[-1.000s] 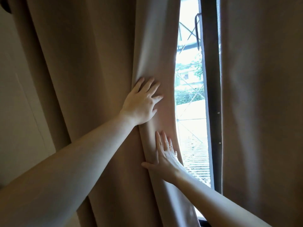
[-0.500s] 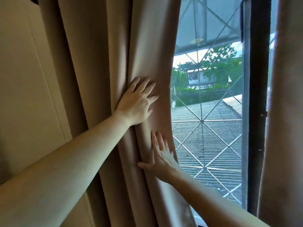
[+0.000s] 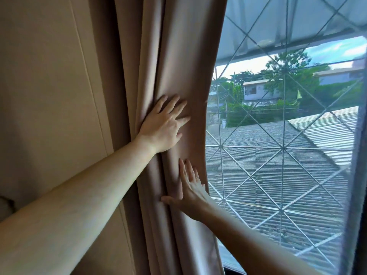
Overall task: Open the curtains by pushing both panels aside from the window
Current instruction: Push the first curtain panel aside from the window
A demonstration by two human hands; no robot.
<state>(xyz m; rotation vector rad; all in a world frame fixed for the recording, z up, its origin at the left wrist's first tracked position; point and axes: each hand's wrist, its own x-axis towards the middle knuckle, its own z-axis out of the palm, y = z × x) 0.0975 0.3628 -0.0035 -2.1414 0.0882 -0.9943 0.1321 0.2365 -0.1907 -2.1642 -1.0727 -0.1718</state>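
Observation:
The left curtain panel [image 3: 184,56] is tan fabric, bunched into narrow folds beside the wall. My left hand [image 3: 164,126] lies flat on it with the fingers spread, pressing on the folds. Below it my right hand [image 3: 190,191] also rests flat on the fabric, fingers pointing up, near the panel's inner edge. Neither hand grips the cloth. The window [image 3: 278,135] to the right of the panel is uncovered, with a diamond-pattern metal grille. The right curtain panel is out of view.
A beige panelled wall [image 3: 49,96] fills the left side. A dark vertical window frame [image 3: 357,195] runs down the right edge. Through the glass I see corrugated roofs, trees and houses.
The left panel has slid leftward and bunched tighter under both hands, uncovering much more window. The view has shifted, and the right panel has left the frame.

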